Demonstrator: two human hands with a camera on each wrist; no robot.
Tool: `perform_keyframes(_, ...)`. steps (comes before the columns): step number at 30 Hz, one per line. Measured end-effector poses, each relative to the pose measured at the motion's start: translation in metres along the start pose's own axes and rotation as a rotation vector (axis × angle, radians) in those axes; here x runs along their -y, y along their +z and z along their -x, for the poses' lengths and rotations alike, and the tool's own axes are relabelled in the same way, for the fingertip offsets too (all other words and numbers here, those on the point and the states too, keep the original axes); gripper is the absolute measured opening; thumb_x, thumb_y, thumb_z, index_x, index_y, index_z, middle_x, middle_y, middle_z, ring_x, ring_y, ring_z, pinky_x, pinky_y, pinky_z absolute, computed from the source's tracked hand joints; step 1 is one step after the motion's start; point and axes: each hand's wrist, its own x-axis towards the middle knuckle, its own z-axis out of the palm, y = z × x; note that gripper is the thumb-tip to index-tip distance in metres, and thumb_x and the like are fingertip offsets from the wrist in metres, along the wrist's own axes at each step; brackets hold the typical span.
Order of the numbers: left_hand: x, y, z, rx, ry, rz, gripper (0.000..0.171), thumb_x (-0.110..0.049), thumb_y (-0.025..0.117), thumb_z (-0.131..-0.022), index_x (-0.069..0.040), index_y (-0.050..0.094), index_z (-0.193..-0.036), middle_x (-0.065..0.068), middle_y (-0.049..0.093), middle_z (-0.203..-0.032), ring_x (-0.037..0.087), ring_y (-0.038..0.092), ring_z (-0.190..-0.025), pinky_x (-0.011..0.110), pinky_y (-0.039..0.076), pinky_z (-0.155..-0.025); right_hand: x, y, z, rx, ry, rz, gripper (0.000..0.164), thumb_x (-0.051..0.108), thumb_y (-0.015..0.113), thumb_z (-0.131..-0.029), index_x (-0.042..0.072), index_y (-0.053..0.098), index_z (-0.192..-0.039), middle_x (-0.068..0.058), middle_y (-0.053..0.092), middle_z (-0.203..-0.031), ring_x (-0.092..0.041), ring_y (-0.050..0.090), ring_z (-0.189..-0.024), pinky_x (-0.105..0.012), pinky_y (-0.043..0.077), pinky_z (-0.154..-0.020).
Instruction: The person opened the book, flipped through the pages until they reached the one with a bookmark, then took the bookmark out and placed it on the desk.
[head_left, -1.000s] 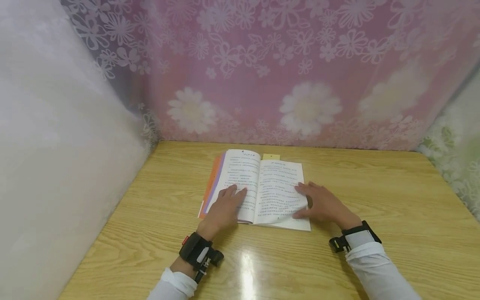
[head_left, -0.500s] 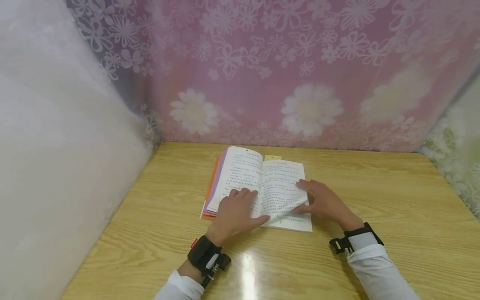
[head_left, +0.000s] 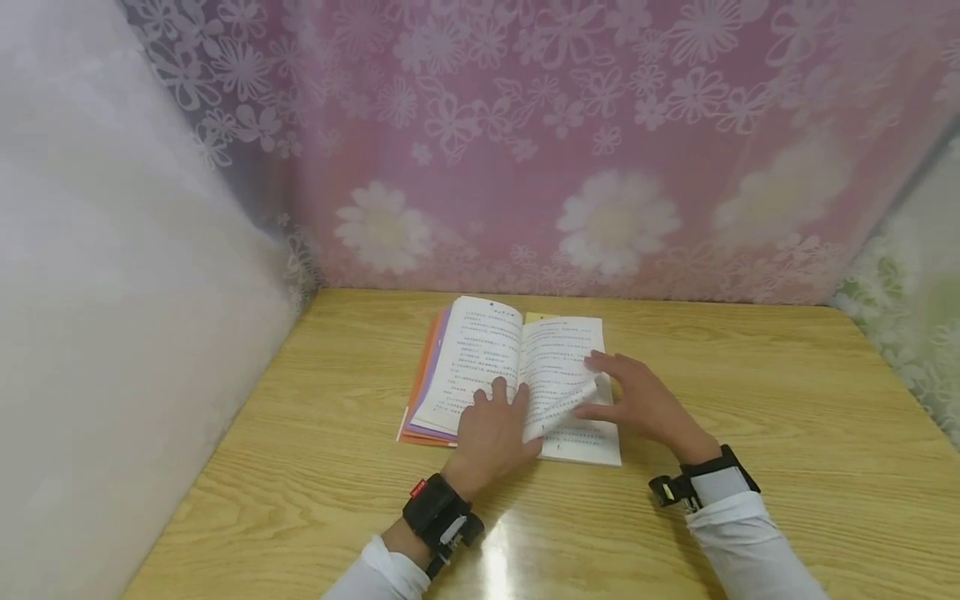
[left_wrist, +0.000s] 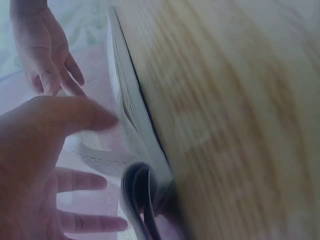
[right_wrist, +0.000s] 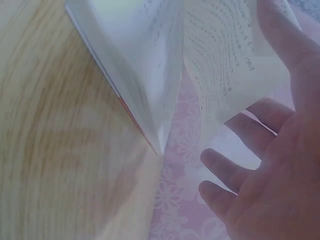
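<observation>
An open book point(head_left: 480, 358) with printed white pages lies on the wooden table, its orange cover point(head_left: 417, 392) and a purple sheet showing at the left. My left hand point(head_left: 491, 437) rests across the lower middle near the spine, fingers spread, thumb toward a lifted page. That page point(head_left: 564, 403) curls up from the lower right corner and bares another printed page point(head_left: 588, 446) below. My right hand point(head_left: 647, 407) is at the right edge, thumb and fingers apart. In the right wrist view, the raised page point(right_wrist: 225, 75) stands between thumb and fingers; some fingertips are hidden behind it.
A yellow tab point(head_left: 534, 317) sticks out behind the book's top edge. Floral pink cloth point(head_left: 480, 208) hangs along the table's back edge, and pale cloth point(head_left: 150, 250) covers the left side. Bare wooden tabletop point(head_left: 750, 375) extends to the right.
My left hand has moved right, from the left page to the spine, its thumb now by the lifted page. The right page's lower corner has risen and curled further left; the right hand shifted slightly left.
</observation>
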Motion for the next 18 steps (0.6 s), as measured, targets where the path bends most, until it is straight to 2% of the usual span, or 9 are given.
perform_keyframes(4, 0.005, -0.002, 0.002, 0.005, 0.02, 0.061, 0.057, -0.039, 0.06, -0.074, -0.014, 0.045, -0.123, 0.01, 0.047, -0.095, 0.023, 0.046, -0.071, 0.03, 0.034, -0.045, -0.001, 0.0, -0.001, 0.01, 0.002, -0.002, 0.099, 0.067, 0.065, -0.062, 0.011, 0.036, -0.138, -0.016, 0.033, -0.144, -0.042, 0.023, -0.13, -0.058, 0.021, -0.102)
perform_keyframes(7, 0.009, -0.003, 0.004, 0.008, 0.025, 0.128, 0.06, -0.028, 0.059, -0.075, -0.013, 0.041, -0.13, 0.01, 0.049, -0.098, 0.022, 0.047, -0.076, 0.03, 0.037, -0.047, -0.003, -0.002, 0.0, 0.012, 0.012, 0.011, 0.106, 0.067, 0.066, -0.061, 0.016, 0.023, -0.144, -0.017, 0.027, -0.148, -0.044, 0.018, -0.131, -0.06, 0.019, -0.102)
perform_keyframes(10, 0.013, -0.002, 0.005, 0.008, 0.02, 0.195, 0.064, -0.024, 0.057, -0.078, -0.009, 0.035, -0.136, 0.011, 0.053, -0.106, 0.022, 0.051, -0.084, 0.031, 0.043, -0.054, -0.004, -0.006, 0.0, 0.01, 0.015, 0.024, 0.111, 0.067, 0.066, -0.06, 0.02, 0.013, -0.146, -0.017, 0.024, -0.149, -0.046, 0.016, -0.131, -0.062, 0.017, -0.101)
perform_keyframes(14, 0.019, -0.001, 0.007, 0.026, -0.016, 0.282, 0.067, -0.025, 0.053, -0.082, -0.008, 0.026, -0.141, 0.012, 0.054, -0.117, 0.022, 0.055, -0.094, 0.034, 0.048, -0.065, -0.004, -0.01, 0.001, 0.03, 0.027, 0.013, 0.113, 0.065, 0.068, -0.059, 0.019, 0.013, -0.146, -0.017, 0.02, -0.15, -0.046, 0.015, -0.132, -0.061, 0.015, -0.103)
perform_keyframes(18, 0.027, -0.001, 0.007, 0.01, -0.088, 0.356, 0.07, -0.024, 0.053, -0.081, -0.008, 0.023, -0.142, 0.014, 0.057, -0.116, 0.021, 0.058, -0.076, 0.034, 0.046, -0.055, -0.007, -0.009, 0.003, 0.055, 0.035, 0.026, 0.112, 0.066, 0.067, -0.06, 0.015, 0.016, -0.145, -0.02, 0.017, -0.15, -0.046, 0.014, -0.132, -0.059, 0.013, -0.104)
